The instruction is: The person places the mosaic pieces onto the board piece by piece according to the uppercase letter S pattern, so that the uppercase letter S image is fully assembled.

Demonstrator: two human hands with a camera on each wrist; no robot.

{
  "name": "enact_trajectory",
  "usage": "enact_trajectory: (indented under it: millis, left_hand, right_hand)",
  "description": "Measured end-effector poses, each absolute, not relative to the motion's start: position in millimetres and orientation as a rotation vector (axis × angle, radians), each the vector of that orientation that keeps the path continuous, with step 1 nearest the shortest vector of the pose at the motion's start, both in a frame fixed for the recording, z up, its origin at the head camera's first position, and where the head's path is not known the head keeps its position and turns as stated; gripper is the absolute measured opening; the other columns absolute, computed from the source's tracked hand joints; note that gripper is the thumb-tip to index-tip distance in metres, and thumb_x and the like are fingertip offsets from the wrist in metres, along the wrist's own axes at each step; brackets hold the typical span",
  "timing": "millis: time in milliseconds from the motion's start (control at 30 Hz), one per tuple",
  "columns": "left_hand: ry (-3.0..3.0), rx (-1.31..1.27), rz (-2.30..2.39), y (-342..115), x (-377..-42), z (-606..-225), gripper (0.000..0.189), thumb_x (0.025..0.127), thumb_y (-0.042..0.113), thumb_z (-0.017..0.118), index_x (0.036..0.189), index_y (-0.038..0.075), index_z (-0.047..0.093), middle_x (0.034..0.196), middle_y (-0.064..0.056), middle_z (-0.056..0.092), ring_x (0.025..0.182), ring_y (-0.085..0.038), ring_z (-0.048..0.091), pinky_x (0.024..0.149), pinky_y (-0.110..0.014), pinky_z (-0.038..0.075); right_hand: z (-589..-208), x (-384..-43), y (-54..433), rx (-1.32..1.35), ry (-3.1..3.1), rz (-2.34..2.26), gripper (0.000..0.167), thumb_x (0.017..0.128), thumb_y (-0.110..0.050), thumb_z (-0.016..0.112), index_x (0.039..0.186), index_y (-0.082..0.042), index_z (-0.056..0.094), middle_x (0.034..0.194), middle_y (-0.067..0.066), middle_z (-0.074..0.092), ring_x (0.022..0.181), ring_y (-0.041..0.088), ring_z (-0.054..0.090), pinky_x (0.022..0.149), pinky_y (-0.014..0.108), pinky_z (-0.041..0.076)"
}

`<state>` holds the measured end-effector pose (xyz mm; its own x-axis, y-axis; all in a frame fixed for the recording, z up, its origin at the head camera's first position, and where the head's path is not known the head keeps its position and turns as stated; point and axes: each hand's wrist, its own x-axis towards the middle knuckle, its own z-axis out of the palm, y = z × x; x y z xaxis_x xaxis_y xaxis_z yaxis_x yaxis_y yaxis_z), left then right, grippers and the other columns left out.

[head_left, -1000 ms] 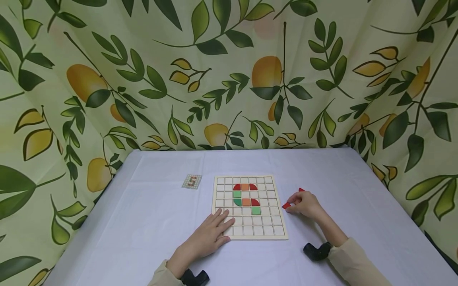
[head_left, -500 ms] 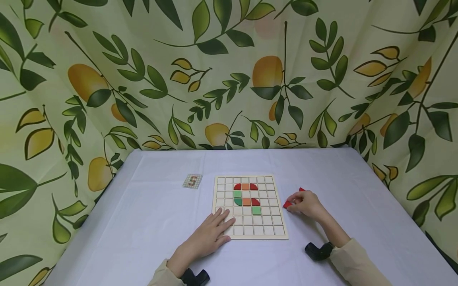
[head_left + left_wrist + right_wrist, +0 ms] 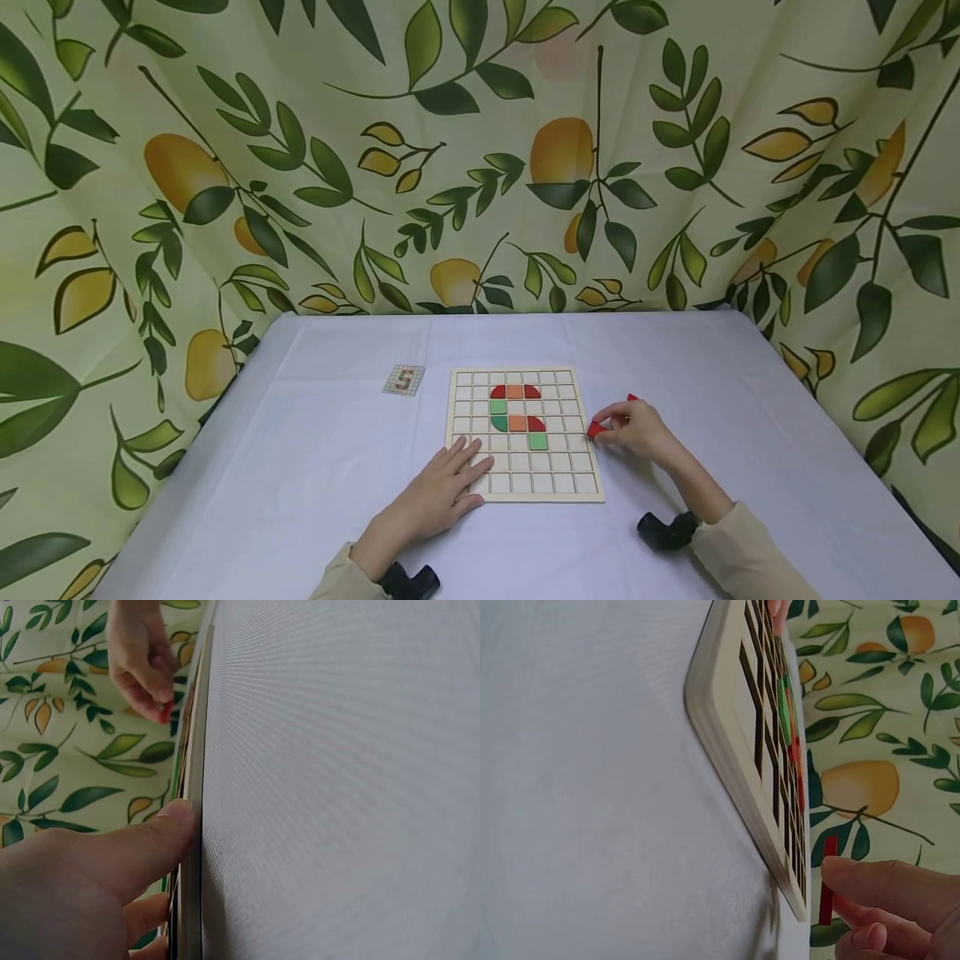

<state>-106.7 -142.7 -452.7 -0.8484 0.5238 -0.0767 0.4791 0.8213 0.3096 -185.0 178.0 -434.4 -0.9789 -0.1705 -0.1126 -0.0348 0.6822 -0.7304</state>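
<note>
A wooden grid board (image 3: 525,494) lies on the table, with red, orange and green tiles set in several of its squares. My left hand (image 3: 438,492) rests on its near left corner with fingers spread, the thumb (image 3: 161,836) at the edge in the left wrist view. Just off the board's right edge, my right hand (image 3: 637,429) pinches a red tile (image 3: 828,900) between thumb and fingers. Behind that hand a second red piece (image 3: 632,397) shows, mostly hidden.
A small card (image 3: 403,381) with a gridded S-like pattern lies left of the board. The white-covered table (image 3: 300,433) ends at a leaf-print curtain (image 3: 465,167). Black fittings (image 3: 666,531) are worn at both wrists.
Over the last half second my right hand has shifted slightly left with the red tile, bringing it closer to the board's edge. The left hand stays put.
</note>
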Motion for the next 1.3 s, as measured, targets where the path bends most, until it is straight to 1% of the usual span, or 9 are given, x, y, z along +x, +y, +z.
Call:
enact_trajectory:
  millis: [400,600,800,1000,1133,1300]
  left_hand:
    - [2.844,0.783,0.425,-142.5,-106.0,-451.4,0.053,0.098,0.039,0.05,0.148,0.022,0.04,0.16,-0.007,0.032,0.15,-0.032,0.024,0.121,-0.051,0.027]
    - [2.847,0.779,0.426,-142.4,-105.7,-452.3,0.053,0.098,0.039,0.05,0.147,0.023,0.041,0.159,-0.006,0.032,0.15,-0.031,0.024,0.121,-0.051,0.027]
    - [2.849,0.779,0.426,-142.1,-105.7,-451.5,0.053,0.098,0.039,0.05,0.147,0.022,0.041,0.159,-0.006,0.032,0.15,-0.031,0.025,0.12,-0.052,0.028]
    - [2.845,0.781,0.437,-142.0,-105.5,-450.0,0.053,0.098,0.039,0.05,0.147,0.022,0.041,0.159,-0.006,0.032,0.15,-0.032,0.025,0.12,-0.052,0.028]
    - [2.847,0.778,0.441,-141.8,-105.2,-449.6,0.053,0.097,0.039,0.051,0.147,0.022,0.042,0.159,-0.007,0.033,0.15,-0.032,0.025,0.12,-0.052,0.028]
    - [2.846,0.783,0.443,-141.9,-104.8,-448.5,0.053,0.098,0.039,0.05,0.147,0.021,0.041,0.159,-0.007,0.033,0.15,-0.032,0.025,0.12,-0.052,0.028]
  right_hand:
    - [-435.4,-181.7,168.3,-0.309,2.621,-1.231,0.025,0.077,-0.011,0.079,0.098,-0.001,0.072,0.064,-0.001,0.044,0.064,0.013,0.042,0.052,0.018,0.032]
    - [-436.6,-179.5,163.1,-0.379,2.596,-1.237,0.022,0.077,-0.009,0.078,0.096,-0.001,0.072,0.063,-0.002,0.043,0.061,0.009,0.04,0.05,0.017,0.031]
    - [-437.0,-177.4,158.7,-0.395,2.591,-1.229,0.022,0.076,-0.008,0.079,0.096,-0.002,0.073,0.064,-0.002,0.043,0.062,0.009,0.041,0.051,0.017,0.031]
    - [-436.7,-177.1,155.8,-0.437,2.597,-1.184,0.021,0.076,-0.012,0.079,0.095,-0.005,0.074,0.063,-0.004,0.043,0.059,0.007,0.039,0.05,0.016,0.029]
    - [-438.3,-178.3,154.8,-0.509,2.573,-1.178,0.021,0.077,-0.012,0.079,0.096,-0.005,0.073,0.063,-0.004,0.042,0.058,0.005,0.038,0.05,0.015,0.028]
    - [-440.5,-180.2,153.5,-0.634,2.509,-1.185,0.021,0.079,-0.01,0.077,0.098,-0.002,0.073,0.064,-0.004,0.043,0.06,0.003,0.04,0.052,0.015,0.03]
